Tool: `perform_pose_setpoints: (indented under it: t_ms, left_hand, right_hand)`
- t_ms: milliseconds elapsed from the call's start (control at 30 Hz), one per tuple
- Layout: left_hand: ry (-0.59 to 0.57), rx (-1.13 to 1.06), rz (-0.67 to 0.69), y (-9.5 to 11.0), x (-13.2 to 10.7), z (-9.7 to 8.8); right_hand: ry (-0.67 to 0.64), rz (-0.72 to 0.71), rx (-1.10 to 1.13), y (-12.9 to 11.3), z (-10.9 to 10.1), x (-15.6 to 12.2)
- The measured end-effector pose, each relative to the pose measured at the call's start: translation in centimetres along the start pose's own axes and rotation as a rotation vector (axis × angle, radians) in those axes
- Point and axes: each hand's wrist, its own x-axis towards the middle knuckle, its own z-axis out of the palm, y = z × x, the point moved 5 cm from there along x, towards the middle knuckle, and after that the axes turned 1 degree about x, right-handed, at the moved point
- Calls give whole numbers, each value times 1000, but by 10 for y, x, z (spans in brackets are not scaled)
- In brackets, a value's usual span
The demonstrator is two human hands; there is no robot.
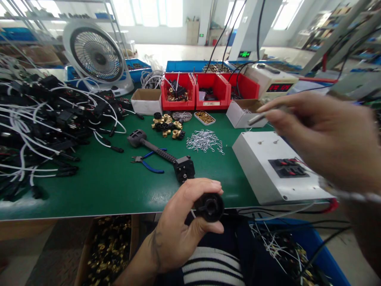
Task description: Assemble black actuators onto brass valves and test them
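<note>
My left hand (181,222) is closed around a black round plastic part (212,207), whose open end with a central hole faces me. A bit of white cable shows beside that part. Up at the right, my right hand (321,135) is blurred and pinches a thin metal rod (258,118) that points left. Just beyond my left hand lies a dark grey tool with a ribbed shaft and a block-shaped end (183,167). Blue-handled pliers (151,166) lie partly under its shaft. A pile of small metal clips (204,140) is spread on the green table (113,194).
Brass fittings (166,125) and a small tray of brass pieces (204,117) lie farther back. Red bins (178,105) line the rear, with a fan (97,55) at left. Black parts with white cables (38,127) crowd the left. A white switch box (268,167) stands at right.
</note>
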Motion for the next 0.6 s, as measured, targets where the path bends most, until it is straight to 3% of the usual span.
perform_pose_setpoints:
  t_ms: [100, 200, 267, 367, 433, 467, 533, 600]
  left_hand:
    - [-8, -13, 23, 2, 0, 0]
    - [3, -5, -9, 2, -1, -1]
    - [68, -33, -60, 0, -2, -1]
    - [322, -125, -81, -3, -6, 0]
    - [463, -133, -84, -5, -9, 4]
    - [465, -102, -84, -6, -9, 8]
    - [372, -1, -78, -8, -6, 14]
    - [354, 116, -66, -14, -1, 6]
  right_hand:
    - [-58, 97, -80, 58, 27, 34]
    - [-72, 113, -37, 82, 43, 45]
    - [-62, 85, -2, 68, 42, 31]
    - [-197, 86, 214, 18, 49, -19]
    - [-511, 286, 802, -16, 75, -66]
    - [-541, 369, 1033, -30, 85, -86]
    - [-412, 503, 1284, -39, 101, -115]
    - [-255, 581, 1396, -35, 111, -130]
